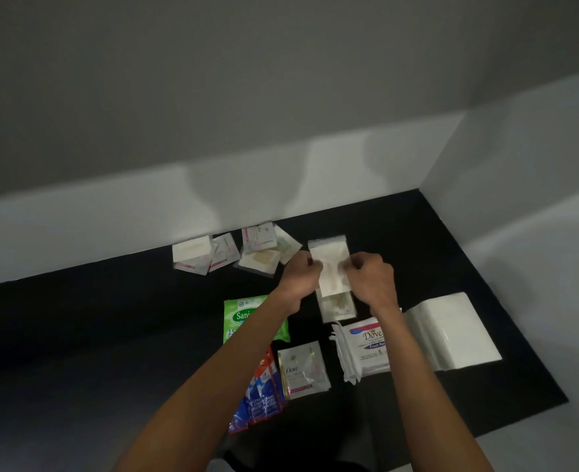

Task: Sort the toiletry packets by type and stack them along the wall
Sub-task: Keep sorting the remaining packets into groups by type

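Observation:
My left hand point(300, 272) and my right hand point(371, 277) both pinch a clear packet of cotton swabs point(330, 264), one on each side, holding it above the black mat. A second clear swab packet point(338, 306) lies just under it. Along the wall lie several small white and pink sachets point(225, 252) in loose piles. Nearer me lie a green wipes pack point(243, 316), a red and blue toothpaste sachet strip point(259, 396), a white Dove sachet point(303, 369), a Dove wipes pack point(366, 347) and a white tissue pack point(451, 332).
The black mat point(111, 328) covers the surface up to the white wall point(145, 216) at the back and a side wall point(519, 199) on the right. The mat's right edge ends on a pale floor point(553, 437).

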Motion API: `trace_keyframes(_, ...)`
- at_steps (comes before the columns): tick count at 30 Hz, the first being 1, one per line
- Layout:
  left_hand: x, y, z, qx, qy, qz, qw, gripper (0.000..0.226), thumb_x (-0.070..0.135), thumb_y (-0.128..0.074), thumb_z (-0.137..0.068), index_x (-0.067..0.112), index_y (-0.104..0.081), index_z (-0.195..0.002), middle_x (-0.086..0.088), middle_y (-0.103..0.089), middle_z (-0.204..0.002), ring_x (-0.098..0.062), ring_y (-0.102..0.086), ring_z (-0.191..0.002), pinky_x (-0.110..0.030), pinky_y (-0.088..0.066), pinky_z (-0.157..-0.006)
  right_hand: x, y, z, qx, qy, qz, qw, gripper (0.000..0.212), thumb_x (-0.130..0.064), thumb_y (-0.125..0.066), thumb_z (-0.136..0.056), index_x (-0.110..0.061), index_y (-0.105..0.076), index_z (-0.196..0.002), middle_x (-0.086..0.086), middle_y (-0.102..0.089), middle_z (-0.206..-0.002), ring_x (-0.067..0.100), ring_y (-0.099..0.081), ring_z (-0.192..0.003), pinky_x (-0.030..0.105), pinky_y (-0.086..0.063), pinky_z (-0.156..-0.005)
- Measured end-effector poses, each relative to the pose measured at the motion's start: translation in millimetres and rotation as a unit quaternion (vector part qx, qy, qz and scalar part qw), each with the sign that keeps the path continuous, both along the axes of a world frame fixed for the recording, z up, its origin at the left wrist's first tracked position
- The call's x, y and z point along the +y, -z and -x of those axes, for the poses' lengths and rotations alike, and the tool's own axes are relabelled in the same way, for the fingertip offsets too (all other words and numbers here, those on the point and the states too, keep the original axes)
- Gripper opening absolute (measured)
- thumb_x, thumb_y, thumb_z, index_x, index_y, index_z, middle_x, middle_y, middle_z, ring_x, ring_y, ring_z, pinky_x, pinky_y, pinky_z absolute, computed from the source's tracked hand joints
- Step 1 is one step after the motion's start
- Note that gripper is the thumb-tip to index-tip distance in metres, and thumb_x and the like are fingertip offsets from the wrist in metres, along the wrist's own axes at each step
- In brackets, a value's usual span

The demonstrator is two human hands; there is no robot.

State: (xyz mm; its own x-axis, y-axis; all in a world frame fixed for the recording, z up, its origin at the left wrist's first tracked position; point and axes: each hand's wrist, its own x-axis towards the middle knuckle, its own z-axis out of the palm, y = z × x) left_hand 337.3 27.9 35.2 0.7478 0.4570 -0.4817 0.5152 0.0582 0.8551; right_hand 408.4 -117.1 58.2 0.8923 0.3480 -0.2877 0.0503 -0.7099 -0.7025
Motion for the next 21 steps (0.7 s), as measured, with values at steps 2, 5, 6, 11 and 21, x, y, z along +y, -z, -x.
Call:
trace_keyframes(2,-5,2,-5,0.029,0.02,-0.051,0.998,0.016,0.015,-0.055,-0.101,0.008,-0.069,-0.101,-0.015,-0.073,-0.102,-0.03,-0.072,-0.094,-0.047,-0.063,-0.085,-4,6,-13,0.022,-0.012,0.059,0.998,0.023,-0.032,-0.063,-0.105,-0.02,-0.07,-0.123,0.001,-0.071,-0.107,0.013,-0.069,-0.09,0.028,-0.055,-0.072)
trace_keyframes(5,-9,12,-12,0.063,0.044,-0.129,0.989,0.017,0.014,-0.061,-0.101,0.008,-0.068,-0.087,-0.012,-0.072,-0.091,-0.027,-0.072,-0.086,-0.04,-0.06,-0.075,-6,12,-25,0.029,-0.025,0.15,0.988,0.031,-0.032,-0.068,-0.099,-0.022,-0.062,-0.129,0.007,-0.064,-0.122,0.023,-0.065,-0.104,0.04,-0.054,-0.082)
trace_keyframes(6,-10,14,-13,0.075,0.05,-0.149,0.985,0.016,0.014,-0.063,-0.101,0.009,-0.068,-0.086,-0.009,-0.071,-0.088,-0.024,-0.071,-0.084,-0.036,-0.057,-0.071,-5,14,-28,0.038,-0.032,0.171,0.984,0.032,-0.03,-0.069,-0.099,-0.022,-0.06,-0.128,0.008,-0.062,-0.123,0.024,-0.063,-0.103,0.04,-0.053,-0.081)
trace_keyframes(11,-14,32,-16,0.14,0.074,-0.192,0.969,0.023,0.02,-0.066,-0.097,0.003,-0.07,-0.111,-0.016,-0.073,-0.109,-0.027,-0.072,-0.093,-0.032,-0.051,-0.066,2,26,-34,0.071,-0.066,0.243,0.965,0.039,-0.023,-0.071,-0.097,-0.015,-0.059,-0.133,0.012,-0.057,-0.124,0.026,-0.062,-0.098,0.04,-0.057,-0.083)
trace_keyframes(21,-16,48,-14,0.215,0.152,-0.252,0.931,0.069,0.024,-0.064,-0.102,-0.002,-0.027,-0.153,-0.025,-0.048,-0.147,-0.037,-0.06,-0.128,-0.043,-0.055,-0.102,14,36,-29,0.081,-0.113,0.293,0.946,0.045,-0.016,-0.068,-0.098,-0.011,-0.053,-0.139,0.012,-0.058,-0.122,0.023,-0.066,-0.092,0.036,-0.061,-0.073)
